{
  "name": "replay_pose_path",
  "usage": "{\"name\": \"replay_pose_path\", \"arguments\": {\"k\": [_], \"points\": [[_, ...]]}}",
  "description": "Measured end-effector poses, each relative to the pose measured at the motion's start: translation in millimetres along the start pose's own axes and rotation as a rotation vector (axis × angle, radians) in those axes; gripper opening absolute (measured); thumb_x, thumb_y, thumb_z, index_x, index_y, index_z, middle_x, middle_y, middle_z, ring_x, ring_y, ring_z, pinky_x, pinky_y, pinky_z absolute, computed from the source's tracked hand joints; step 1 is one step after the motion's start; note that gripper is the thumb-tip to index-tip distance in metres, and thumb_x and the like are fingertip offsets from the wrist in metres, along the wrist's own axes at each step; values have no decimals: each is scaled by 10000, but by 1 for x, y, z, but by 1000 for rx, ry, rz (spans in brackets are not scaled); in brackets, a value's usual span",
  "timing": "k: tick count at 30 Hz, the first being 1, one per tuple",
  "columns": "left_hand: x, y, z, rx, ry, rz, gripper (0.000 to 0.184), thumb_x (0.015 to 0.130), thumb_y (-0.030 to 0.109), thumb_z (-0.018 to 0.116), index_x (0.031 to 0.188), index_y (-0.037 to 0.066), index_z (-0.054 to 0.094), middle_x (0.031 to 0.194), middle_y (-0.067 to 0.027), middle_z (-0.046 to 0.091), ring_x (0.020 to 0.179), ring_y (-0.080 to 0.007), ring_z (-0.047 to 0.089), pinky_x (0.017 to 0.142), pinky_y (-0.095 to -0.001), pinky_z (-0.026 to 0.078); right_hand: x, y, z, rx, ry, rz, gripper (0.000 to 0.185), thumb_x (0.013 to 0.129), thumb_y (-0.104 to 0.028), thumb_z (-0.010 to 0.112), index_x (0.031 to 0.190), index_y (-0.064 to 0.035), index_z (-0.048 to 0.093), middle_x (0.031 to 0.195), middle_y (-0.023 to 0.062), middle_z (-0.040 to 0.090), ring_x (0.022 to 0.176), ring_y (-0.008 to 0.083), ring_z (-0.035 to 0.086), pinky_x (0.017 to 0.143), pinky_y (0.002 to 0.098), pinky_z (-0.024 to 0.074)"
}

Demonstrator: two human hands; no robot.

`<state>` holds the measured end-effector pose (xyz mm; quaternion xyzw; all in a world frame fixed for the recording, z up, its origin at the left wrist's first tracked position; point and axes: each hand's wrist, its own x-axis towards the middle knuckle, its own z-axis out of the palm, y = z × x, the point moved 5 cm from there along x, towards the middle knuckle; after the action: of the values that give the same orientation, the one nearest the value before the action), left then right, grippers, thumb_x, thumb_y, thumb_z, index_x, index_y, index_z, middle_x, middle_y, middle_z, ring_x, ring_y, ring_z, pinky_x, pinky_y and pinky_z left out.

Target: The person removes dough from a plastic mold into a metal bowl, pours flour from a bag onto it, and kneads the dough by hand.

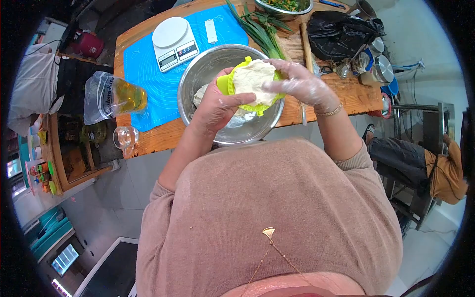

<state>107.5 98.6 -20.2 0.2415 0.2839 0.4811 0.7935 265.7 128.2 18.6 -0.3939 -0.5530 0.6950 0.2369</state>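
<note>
The left hand grips a yellow-green dumpling mold from its left side, with the thumb bent over the near left edge of the flattened dough that lies across the mold. The fingers under the mold are mostly hidden.

The right hand is partly open at the right side of the mold, its fingers reaching toward the far right edge and its thumb over the right part of the dough. White flour or dough coats this hand; whether its fingertips press the dough or hover just above it, I cannot tell. The dough thus lies between the two hands, on the mold, above a large metal bowl. More dough sits inside the bowl at its left.

The bowl stands on a wooden table, overlapping a blue mat. A white kitchen scale rests on the mat, far left of the bowl. A bag of yellow liquid is at the left, with a clear glass cup nearer. To the far right are long green leaves, a rolling pin and a black plastic bag.
</note>
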Motion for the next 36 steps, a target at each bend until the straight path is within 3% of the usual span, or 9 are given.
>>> {"name": "replay_pose_path", "arguments": {"k": [4, 12, 15, 18, 24, 25, 29, 32, 36], "points": [[0, -4, -4, 87, -41, 20, 652, 667, -125, 705, 1232, -1, 404, 1182, -154, 552, 1078, -226, 583, 947, -366, 493, 2, 14, -7, -124, 5, -79, 655, 740, -62, 721, 1303, 92, 426, 1198, 137, 573, 1105, 186, 536, 971, 297, 419], [-7, 1, 7, -19, -30, -34, 625, 672, -114, 704, 1223, -3, 430, 1151, -146, 570, 1044, -219, 599, 914, -356, 507, 5, 21, -14, 300, 99, 19, 491, 834, -196, 651, 1231, 62, 523, 1087, 127, 624, 942, 158, 598, 834, 269, 480], [-2, -11, -2, 175, 91, 12, 588, 688, -87, 715, 1207, -6, 452, 1109, -132, 594, 1011, -209, 613, 893, -347, 512, 1, 13, -4, -195, 120, -117, 483, 847, -229, 648, 1230, 43, 532, 1089, 132, 624, 944, 162, 603, 850, 273, 477], [-4, -10, -5, 132, 81, 51, 550, 704, -64, 726, 1188, -8, 470, 1086, -121, 606, 992, -200, 619, 878, -338, 517, 1, 16, -6, -78, 76, -48, 546, 843, -227, 665, 1285, 38, 484, 1141, 114, 584, 1016, 147, 556, 907, 277, 448], [-9, -6, 8, -35, 78, 110, 430, 796, 23, 701, 1170, -5, 490, 1082, -116, 606, 983, -189, 618, 860, -330, 527, -24, -21, 4, -904, 433, -482, 594, 821, -314, 665, 1340, -87, 487, 1300, 235, 451, 1169, 308, 473, 1014, 394, 364], [-9, -6, 9, -72, 93, 107, 405, 816, 42, 689, 1167, -6, 493, 1078, -117, 607, 977, -187, 620, 853, -328, 530, -28, -26, 9, -948, 408, -493, 557, 828, -367, 646, 1339, -206, 496, 1315, 314, 418, 1262, 425, 387, 1034, 481, 335], [-8, -9, -5, -56, 213, 144, 344, 860, 115, 663, 1142, -13, 513, 1051, -115, 617, 945, -184, 628, 830, -320, 536, -33, -15, 21, -1183, 465, -671, 492, 831, -375, 631, 1294, -225, 553, 1312, 312, 429, 1256, 431, 396, 1050, 488, 312], [-8, -9, -1, -112, 198, 114, 329, 869, 140, 656, 1126, -21, 527, 1029, -111, 625, 919, -178, 634, 820, -321, 538, -33, -9, 15, -949, 385, -592, 461, 842, -337, 632, 1285, -231, 563, 1328, 299, 424, 1251, 413, 417, 1034, 477, 338], [-9, -7, 7, -35, 143, 80, 314, 889, 161, 633, 1128, -12, 525, 1032, -101, 623, 918, -172, 633, 820, -320, 538, -34, -18, -10, -114, 359, -513, 294, 871, -239, 627, 1104, -66, 671, 1151, 211, 571, 1151, 252, 507, 924, 348, 440]]}}
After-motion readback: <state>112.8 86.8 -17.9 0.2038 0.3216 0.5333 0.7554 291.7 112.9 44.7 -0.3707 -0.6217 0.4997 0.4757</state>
